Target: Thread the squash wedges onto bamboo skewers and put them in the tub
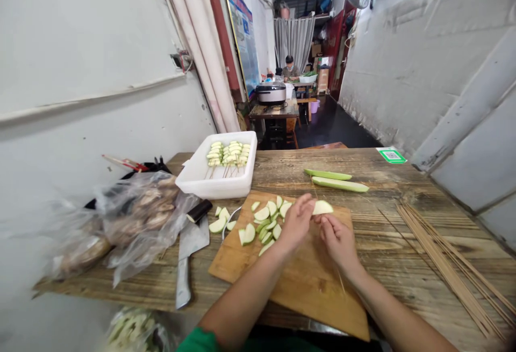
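My left hand (297, 222) pinches a pale green vegetable slice (323, 207) above the wooden cutting board (300, 282). Close beside it, my right hand (337, 239) is closed on a thin bamboo skewer (339, 278) that runs back toward my wrist; its tip meets the slice. A heap of cut slices (266, 222) lies on the board just left of my left hand.
A white tray (220, 180) holding skewered slices stands at the back left. Two long vegetable strips (336, 180) lie behind the board. Loose skewers (443, 263) spread at the right. A cleaver (187, 258) and plastic bags (137, 217) lie at the left. A person sits far down the corridor.
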The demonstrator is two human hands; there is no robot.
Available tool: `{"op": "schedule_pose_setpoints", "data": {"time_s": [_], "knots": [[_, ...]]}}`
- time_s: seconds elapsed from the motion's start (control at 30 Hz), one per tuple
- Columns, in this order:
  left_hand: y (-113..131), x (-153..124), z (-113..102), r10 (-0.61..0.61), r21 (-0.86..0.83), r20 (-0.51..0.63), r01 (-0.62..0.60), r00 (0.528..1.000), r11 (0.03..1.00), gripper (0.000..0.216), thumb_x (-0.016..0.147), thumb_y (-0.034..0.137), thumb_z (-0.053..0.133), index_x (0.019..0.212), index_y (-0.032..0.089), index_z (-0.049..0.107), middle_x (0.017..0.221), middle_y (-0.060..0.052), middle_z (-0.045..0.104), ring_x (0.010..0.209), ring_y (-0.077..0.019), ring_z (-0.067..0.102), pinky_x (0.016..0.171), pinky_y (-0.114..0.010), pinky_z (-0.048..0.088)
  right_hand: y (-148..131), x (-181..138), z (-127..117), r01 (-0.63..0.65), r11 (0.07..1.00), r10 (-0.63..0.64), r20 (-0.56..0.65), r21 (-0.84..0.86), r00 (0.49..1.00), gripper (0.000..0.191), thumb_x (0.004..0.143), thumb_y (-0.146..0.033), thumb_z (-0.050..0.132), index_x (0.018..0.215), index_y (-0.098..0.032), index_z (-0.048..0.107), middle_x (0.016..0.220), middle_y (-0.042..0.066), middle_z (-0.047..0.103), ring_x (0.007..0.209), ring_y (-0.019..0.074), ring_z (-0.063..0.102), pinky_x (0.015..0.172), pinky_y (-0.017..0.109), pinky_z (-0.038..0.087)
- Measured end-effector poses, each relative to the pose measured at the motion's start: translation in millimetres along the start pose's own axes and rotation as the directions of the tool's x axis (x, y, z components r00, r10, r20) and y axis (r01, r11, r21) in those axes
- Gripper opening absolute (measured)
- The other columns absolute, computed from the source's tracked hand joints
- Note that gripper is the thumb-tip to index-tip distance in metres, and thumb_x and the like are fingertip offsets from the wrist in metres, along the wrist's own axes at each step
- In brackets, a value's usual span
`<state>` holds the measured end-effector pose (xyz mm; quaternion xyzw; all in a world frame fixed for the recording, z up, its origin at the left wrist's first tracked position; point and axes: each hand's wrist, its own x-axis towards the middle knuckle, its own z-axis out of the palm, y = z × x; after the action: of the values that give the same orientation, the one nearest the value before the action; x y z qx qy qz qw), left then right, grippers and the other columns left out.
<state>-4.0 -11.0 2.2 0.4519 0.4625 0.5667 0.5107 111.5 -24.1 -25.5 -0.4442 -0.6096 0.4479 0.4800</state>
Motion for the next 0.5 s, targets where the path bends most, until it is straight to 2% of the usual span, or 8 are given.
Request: {"op": "schedule_pose_setpoints", "data": {"time_s": [0.07, 0.1, 0.13, 0.2, 0.27, 0.33, 0.43, 0.5], "knots": [[7.6, 3.6, -18.8, 0.161, 0.346, -0.049, -0.135, 0.986, 0.928, 0.037, 0.078, 0.033, 0.049, 0.112, 0.018, 0.053, 0.116, -0.012, 0.055, 0.105, -0.0226, 0.049, 0.092, -0.036, 0.033, 2.5, 3.6, -3.4, -0.016, 0.999, 0.018, -0.048, 0.036, 0.999, 0.027, 0.084, -0.04, 0.039, 0.079, -0.017, 0.05, 0.045, -0.008, 0.03, 0.039, 0.008, 0.028, 0.039, 0.02, 0.022], [10.4, 5.3, -29.0, 0.219, 0.54, -0.071, -0.147, 0.973, 0.829, 0.034, 0.076, 0.033, 0.052, 0.106, 0.018, 0.057, 0.114, -0.013, 0.055, 0.108, -0.0252, 0.045, 0.095, -0.039, 0.029, 3.7, 4.9, -4.7, -0.023, 0.999, 0.027, -0.074, 0.043, 0.997, 0.027, 0.084, -0.041, 0.039, 0.079, -0.017, 0.051, 0.044, -0.008, 0.03, 0.038, 0.0078, 0.027, 0.039, 0.02, 0.022], [12.2, 7.0, -38.8, 0.254, 0.704, -0.106, -0.108, 0.961, 0.702, 0.029, 0.072, 0.033, 0.056, 0.096, 0.018, 0.061, 0.112, -0.015, 0.055, 0.11, -0.0291, 0.042, 0.095, -0.043, 0.025, 4.6, 5.9, -5.5, -0.031, 0.998, 0.036, -0.093, 0.047, 0.995, 0.028, 0.084, -0.041, 0.039, 0.079, -0.016, 0.051, 0.044, -0.008, 0.03, 0.038, 0.0077, 0.027, 0.038, 0.02, 0.021], [12.5, 9.7, -54.6, 0.279, 0.887, -0.126, -0.017, 0.952, 0.461, 0.022, 0.065, 0.034, 0.063, 0.077, 0.016, 0.063, 0.105, -0.017, 0.055, 0.109, -0.036, 0.038, 0.091, -0.049, 0.024, 5.3, 7.0, -6.2, -0.046, 0.998, 0.052, -0.116, 0.053, 0.992, 0.029, 0.082, -0.042, 0.039, 0.077, -0.016, 0.052, 0.043, -0.008, 0.03, 0.037, 0.0078, 0.027, 0.038, 0.02, 0.021], [9.8, 11.6, -63.1, 0.267, 0.953, -0.091, 0.007, 0.959, 0.303, 0.022, 0.06, 0.035, 0.067, 0.068, 0.015, 0.063, 0.099, -0.017, 0.055, 0.105, -0.0385, 0.039, 0.085, -0.05, 0.026, 4.9, 7.4, -6.0, -0.055, 0.997, 0.062, -0.119, 0.059, 0.991, 0.029, 0.081, -0.042, 0.039, 0.075, -0.016, 0.053, 0.043, -0.008, 0.032, 0.037, 0.0085, 0.029, 0.038, 0.02, 0.022], [6.7, 12.2, -64.4, 0.232, 0.978, -0.039, -0.01, 0.972, 0.208, 0.022, 0.059, 0.036, 0.067, 0.07, 0.017, 0.064, 0.101, -0.015, 0.054, 0.102, -0.0377, 0.041, 0.081, -0.049, 0.028, 4.3, 7.5, -5.6, -0.056, 0.997, 0.062, -0.114, 0.057, 0.991, 0.028, 0.08, -0.04, 0.04, 0.073, -0.016, 0.054, 0.043, -0.007, 0.035, 0.038, 0.0092, 0.031, 0.039, 0.02, 0.024], [4.5, 11.2, -59.3, 0.188, 0.989, 0.007, -0.035, 0.982, 0.144, 0.023, 0.06, 0.035, 0.066, 0.078, 0.021, 0.064, 0.103, -0.012, 0.055, 0.099, -0.0345, 0.045, 0.078, -0.046, 0.03, 5.2, 7.6, -5.6, -0.037, 0.999, 0.041, -0.108, 0.037, 0.993, 0.026, 0.079, -0.035, 0.04, 0.072, -0.016, 0.055, 0.043, -0.006, 0.036, 0.039, 0.0098, 0.033, 0.04, 0.02, 0.026], [4.1, 10.5, -55.9, 0.177, 0.984, 0.032, -0.062, 0.984, 0.169, 0.023, 0.061, 0.032, 0.065, 0.081, 0.021, 0.063, 0.096, -0.011, 0.057, 0.094, -0.03, 0.049, 0.076, -0.04, 0.033, 7.0, 7.6, -5.6, -0.018, 1.0, 0.02, -0.1, 0.019, 0.995, 0.025, 0.078, -0.032, 0.039, 0.07, -0.016, 0.056, 0.043, -0.006, 0.037, 0.04, 0.0101, 0.034, 0.04, 0.02, 0.027]]}}
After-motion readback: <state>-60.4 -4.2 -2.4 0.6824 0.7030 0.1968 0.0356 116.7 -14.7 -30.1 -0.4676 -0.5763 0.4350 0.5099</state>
